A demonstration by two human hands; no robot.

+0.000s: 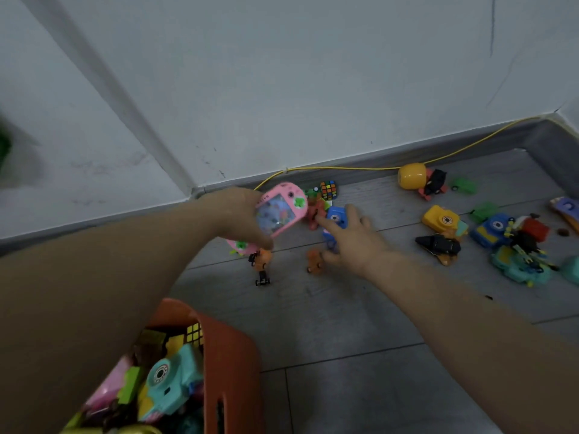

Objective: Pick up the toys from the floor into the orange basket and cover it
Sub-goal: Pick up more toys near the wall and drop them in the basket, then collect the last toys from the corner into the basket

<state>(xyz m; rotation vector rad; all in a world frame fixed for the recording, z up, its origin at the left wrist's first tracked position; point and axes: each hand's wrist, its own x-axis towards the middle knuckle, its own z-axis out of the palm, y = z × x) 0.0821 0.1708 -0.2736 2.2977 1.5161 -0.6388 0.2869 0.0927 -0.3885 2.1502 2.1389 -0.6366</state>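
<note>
My left hand (239, 216) holds a pink handheld water-game toy (282, 209) above the floor near the wall. My right hand (354, 241) is spread open over a blue toy camera (336, 216), fingers apart and touching it. Two small orange toy cars (261, 258) (314, 261) lie just below the hands, and a second pink toy (239, 245) lies under my left hand. The orange basket (233, 364) stands at the bottom left, holding a teal toy camera (170, 379), a yellow cube and other toys.
More toys lie scattered to the right: a colour cube (328, 190), a yellow ball-shaped toy (412, 176), a yellow camera (440, 218), a blue camera (490, 231), black and teal pieces. A yellow cable (344, 168) runs along the grey skirting under the white wall.
</note>
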